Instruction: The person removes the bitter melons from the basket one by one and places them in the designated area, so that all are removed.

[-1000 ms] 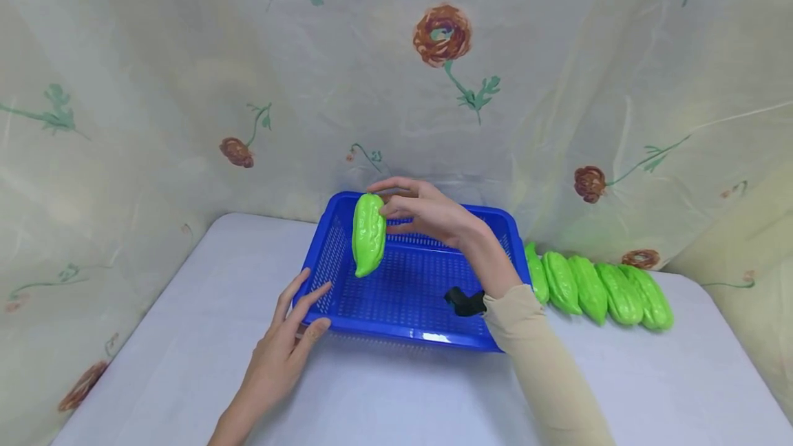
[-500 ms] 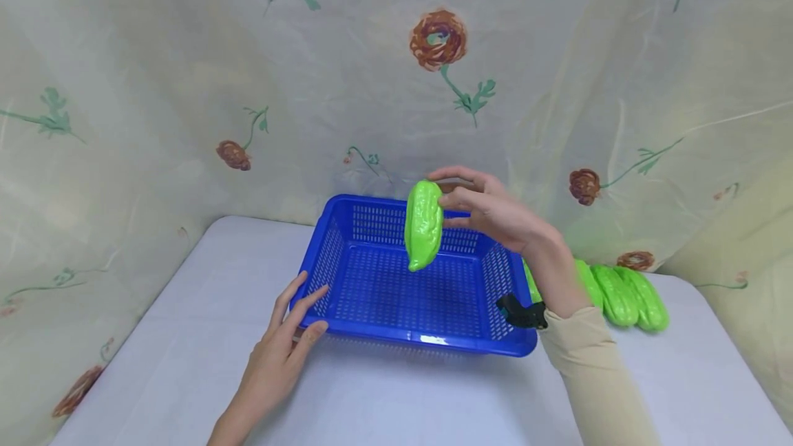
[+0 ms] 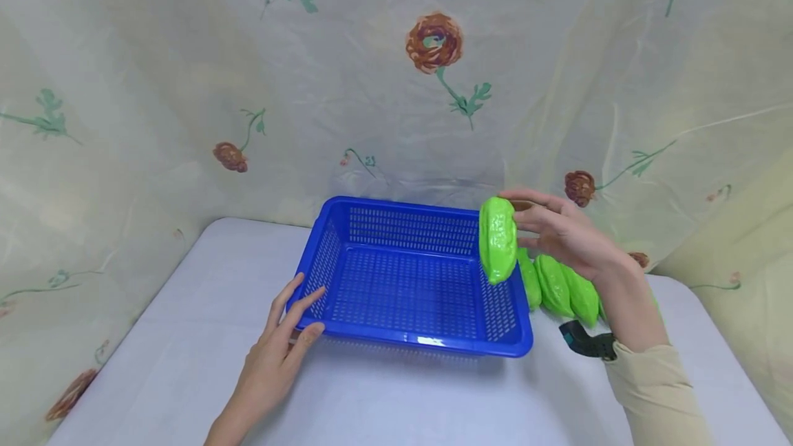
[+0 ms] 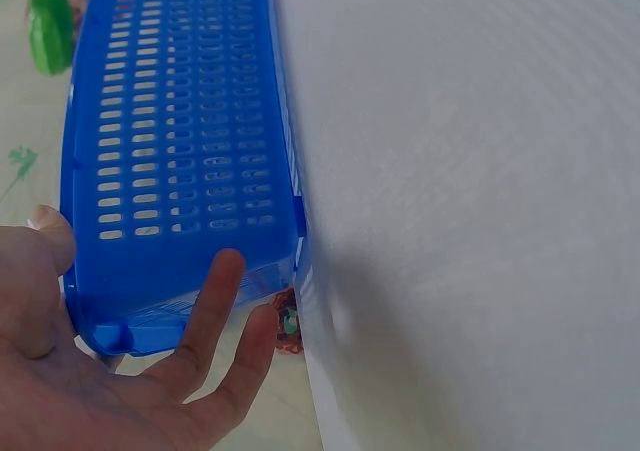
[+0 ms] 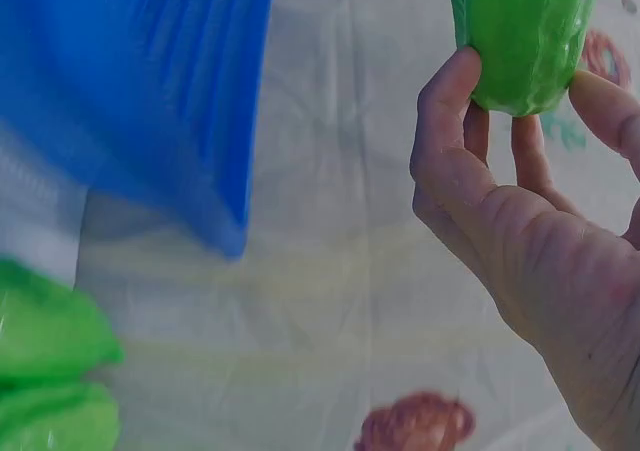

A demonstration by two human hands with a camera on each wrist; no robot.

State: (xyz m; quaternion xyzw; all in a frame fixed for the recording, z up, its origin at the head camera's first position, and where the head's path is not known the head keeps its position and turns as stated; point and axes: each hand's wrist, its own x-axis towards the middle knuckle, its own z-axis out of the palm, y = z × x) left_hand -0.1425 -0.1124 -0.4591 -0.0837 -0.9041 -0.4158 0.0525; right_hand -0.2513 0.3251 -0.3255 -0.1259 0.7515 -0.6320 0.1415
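In the head view a glossy green, ridged bitter gourd [image 3: 498,243] hangs upright above the right edge of a blue slotted plastic basket [image 3: 378,330]. My right hand [image 3: 573,236] pinches its upper end between thumb and fingers; the right wrist view shows the fingertips around that end of the gourd [image 5: 522,36]. My left hand [image 3: 272,356] rests at the basket's near left corner, fingers spread and fairly straight against the rim. In the left wrist view the fingers [image 4: 215,306] lie along the outside of the basket wall. No gourd is visible inside the basket.
Several more green gourds [image 3: 553,284] lie in a row just right of the basket, partly hidden behind my right hand and forearm. A white cloth [image 3: 396,405] covers the table. Behind it hangs a pale curtain [image 3: 526,54] with a flower print.
My right hand has carried the bitter gourd rightward, from over the basket's left part to above its right edge. The left hand stays at the corner, and the basket has hardly moved.
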